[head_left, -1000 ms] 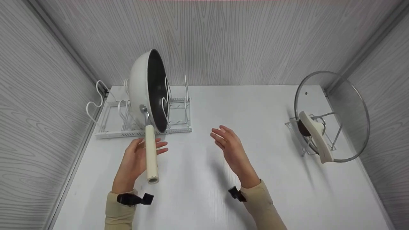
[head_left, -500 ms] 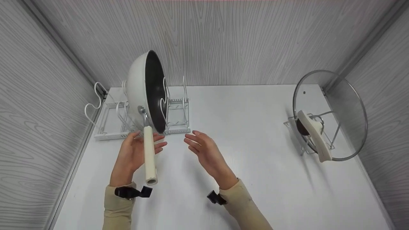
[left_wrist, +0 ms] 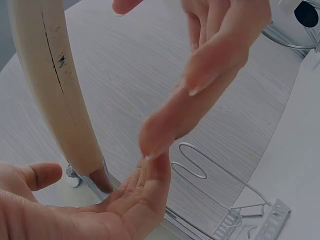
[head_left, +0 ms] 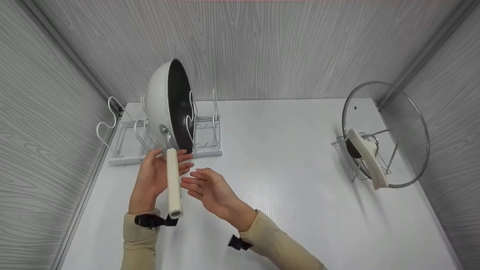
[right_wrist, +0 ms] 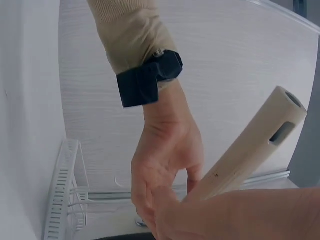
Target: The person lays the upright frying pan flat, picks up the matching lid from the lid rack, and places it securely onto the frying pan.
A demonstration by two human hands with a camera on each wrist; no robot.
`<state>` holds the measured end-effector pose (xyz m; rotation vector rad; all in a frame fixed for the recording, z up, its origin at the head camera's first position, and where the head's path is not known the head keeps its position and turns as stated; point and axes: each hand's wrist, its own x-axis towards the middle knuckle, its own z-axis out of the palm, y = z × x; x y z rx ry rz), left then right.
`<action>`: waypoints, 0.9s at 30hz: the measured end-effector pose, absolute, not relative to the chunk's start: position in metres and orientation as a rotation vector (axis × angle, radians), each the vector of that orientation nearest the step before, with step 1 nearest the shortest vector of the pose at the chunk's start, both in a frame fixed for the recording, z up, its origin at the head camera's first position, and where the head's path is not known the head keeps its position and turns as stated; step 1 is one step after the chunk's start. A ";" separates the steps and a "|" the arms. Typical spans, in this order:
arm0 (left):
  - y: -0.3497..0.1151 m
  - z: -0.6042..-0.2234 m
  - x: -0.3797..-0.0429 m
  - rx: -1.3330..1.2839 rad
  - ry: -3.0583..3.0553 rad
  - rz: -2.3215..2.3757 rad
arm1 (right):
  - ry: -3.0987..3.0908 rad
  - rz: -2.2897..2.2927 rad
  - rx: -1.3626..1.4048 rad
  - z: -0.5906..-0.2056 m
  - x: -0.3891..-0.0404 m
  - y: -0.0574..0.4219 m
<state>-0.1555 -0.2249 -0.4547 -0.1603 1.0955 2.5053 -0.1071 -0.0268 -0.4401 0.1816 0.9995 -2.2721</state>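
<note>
A deep white frying pan (head_left: 159,101) with a dark inside stands on edge in a white wire rack (head_left: 127,161). Its cream handle (head_left: 173,183) points toward me. Behind the handle, near the pan's lower edge, is my left hand (head_left: 148,183), fingers straight and spread; the left wrist view shows the handle (left_wrist: 57,95) above its palm, the thumb apart from it. Just right of the handle hovers my right hand (head_left: 215,195), fingers extended toward it. In the right wrist view, my right hand (right_wrist: 245,212) overlaps the left, so I cannot tell if they touch.
At the right, a glass lid (head_left: 403,123) with a cream knob handle (head_left: 369,157) leans in a small wire stand (head_left: 358,174). Grey wood-patterned panels (head_left: 262,48) enclose the white tabletop (head_left: 281,150) at the back and sides.
My right hand has moved left, from mid-table to beside the pan handle. My left hand has shifted slightly forward behind the handle. The pan and lid keep their places.
</note>
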 end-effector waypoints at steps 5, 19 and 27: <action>-0.222 -0.454 -0.157 -0.144 1.027 2.556 | 0.948 -2.261 0.201 -0.438 -0.101 -0.041; -0.219 -0.451 -0.155 0.046 0.714 2.545 | 0.735 -2.228 0.116 -0.418 -0.095 -0.067; -0.215 -0.441 -0.150 -0.068 0.820 2.554 | 0.755 -2.227 0.159 -0.413 -0.097 -0.074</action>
